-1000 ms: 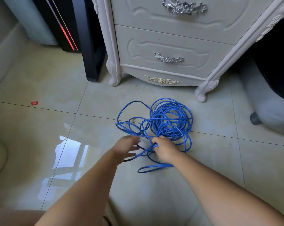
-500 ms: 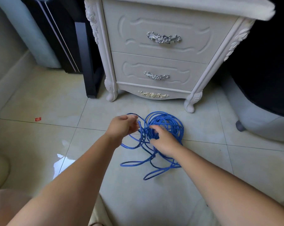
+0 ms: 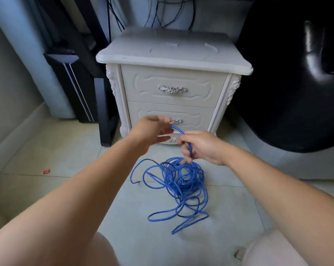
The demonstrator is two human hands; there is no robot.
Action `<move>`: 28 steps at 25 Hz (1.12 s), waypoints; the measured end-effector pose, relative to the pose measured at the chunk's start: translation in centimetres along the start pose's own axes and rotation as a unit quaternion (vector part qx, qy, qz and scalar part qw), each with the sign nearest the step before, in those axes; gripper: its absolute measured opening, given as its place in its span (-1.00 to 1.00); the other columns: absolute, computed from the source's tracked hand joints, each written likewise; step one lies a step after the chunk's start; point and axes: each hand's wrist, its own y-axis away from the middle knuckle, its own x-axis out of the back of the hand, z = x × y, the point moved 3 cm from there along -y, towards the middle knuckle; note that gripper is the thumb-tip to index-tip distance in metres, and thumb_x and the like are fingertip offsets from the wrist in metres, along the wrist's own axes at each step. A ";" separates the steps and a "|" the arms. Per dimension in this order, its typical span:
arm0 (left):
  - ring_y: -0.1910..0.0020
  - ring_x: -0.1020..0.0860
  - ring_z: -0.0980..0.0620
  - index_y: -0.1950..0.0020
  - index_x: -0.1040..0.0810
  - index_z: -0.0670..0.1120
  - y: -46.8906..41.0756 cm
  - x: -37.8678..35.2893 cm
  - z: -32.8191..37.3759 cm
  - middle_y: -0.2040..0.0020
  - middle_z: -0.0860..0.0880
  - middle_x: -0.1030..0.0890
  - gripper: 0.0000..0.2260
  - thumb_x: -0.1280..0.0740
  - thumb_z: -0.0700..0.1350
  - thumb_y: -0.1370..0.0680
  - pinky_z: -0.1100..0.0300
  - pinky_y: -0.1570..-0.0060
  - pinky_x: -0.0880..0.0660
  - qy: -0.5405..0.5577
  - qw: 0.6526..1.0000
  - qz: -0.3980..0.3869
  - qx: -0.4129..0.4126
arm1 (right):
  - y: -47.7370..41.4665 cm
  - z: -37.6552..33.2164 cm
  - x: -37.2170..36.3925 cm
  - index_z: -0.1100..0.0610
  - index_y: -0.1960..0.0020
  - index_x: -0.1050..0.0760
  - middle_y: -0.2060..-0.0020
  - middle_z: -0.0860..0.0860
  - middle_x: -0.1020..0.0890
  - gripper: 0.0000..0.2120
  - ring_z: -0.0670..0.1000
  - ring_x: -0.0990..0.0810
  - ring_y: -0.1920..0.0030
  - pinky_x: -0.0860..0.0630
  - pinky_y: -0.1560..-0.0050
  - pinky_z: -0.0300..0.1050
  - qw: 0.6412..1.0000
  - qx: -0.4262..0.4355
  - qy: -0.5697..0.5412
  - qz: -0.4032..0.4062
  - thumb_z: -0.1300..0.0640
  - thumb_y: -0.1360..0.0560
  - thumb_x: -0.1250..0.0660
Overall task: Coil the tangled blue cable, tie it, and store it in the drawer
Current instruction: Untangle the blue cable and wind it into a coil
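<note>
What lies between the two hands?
A short stretch of blue cable, gripped by the right hand and reaching the left hand, seen in the head view.

Motion smears your left hand (image 3: 152,131), so whether its fingers (image 3: 162,139) pinch the blue cable (image 3: 181,175) is unclear. That hand covers half the lower drawer handle (image 3: 177,121). Your right hand (image 3: 202,146) hides the cable stretch inside its grip. The red scrap (image 3: 46,171) is too small to identify.

White carved nightstand (image 3: 174,54) at 12 o'clock, dark wires (image 3: 158,10) hanging behind it. Black furniture leg (image 3: 104,112) at 10, black leather seat (image 3: 296,93) at 2. Pale floor tiles (image 3: 56,150), red scrap (image 3: 46,171) at 9.
</note>
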 end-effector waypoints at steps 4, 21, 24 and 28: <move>-0.11 -0.54 -0.02 -0.23 -0.58 -0.11 2.4 -2.6 1.9 -0.11 -0.04 -0.61 -0.76 -0.23 -0.22 -0.60 0.30 -0.05 -0.34 -0.519 0.793 -0.105 -0.301 | 2.6 -2.8 1.4 0.04 0.18 -0.46 0.47 -0.04 -0.29 -0.78 -0.08 -0.27 0.53 -0.34 0.44 -0.22 0.958 0.043 0.273 0.077 0.16 -0.62 -0.16; 0.02 -0.58 0.06 -0.17 -0.56 0.03 0.5 -0.3 1.2 -0.09 0.01 -0.66 -0.77 -0.28 -0.25 -0.60 0.04 -0.15 -0.51 -0.178 0.975 -0.057 -0.118 | 1.6 -2.4 4.4 0.06 0.07 -0.56 0.53 -0.09 -0.22 -0.73 -0.11 -0.16 0.54 -0.19 0.44 -0.21 0.972 0.115 0.035 0.199 0.07 -0.67 -0.13; 0.07 -0.59 0.06 -0.31 -0.52 -0.01 1.2 -2.3 2.1 -0.01 0.08 -0.63 -0.75 -0.27 -0.07 -0.63 0.08 -0.06 -0.55 -0.215 0.960 -0.080 -0.162 | 1.9 -3.9 3.3 0.00 0.05 -0.54 0.34 -0.10 -0.58 -0.78 -0.11 -0.47 0.32 -0.31 0.33 -0.18 0.916 0.125 0.310 0.222 0.04 -0.64 -0.14; 0.31 -0.38 -0.03 0.01 -0.66 -0.06 0.3 -3.1 2.1 0.30 -0.09 -0.42 -0.63 -0.16 0.13 -0.64 0.09 0.23 -0.35 -0.343 0.922 -0.059 -0.172 | 1.7 -4.1 2.7 -0.04 -0.02 -0.41 0.28 -0.02 -0.55 -0.85 0.00 -0.45 0.32 -0.34 0.28 -0.09 0.934 0.145 0.199 0.258 0.11 -0.61 -0.07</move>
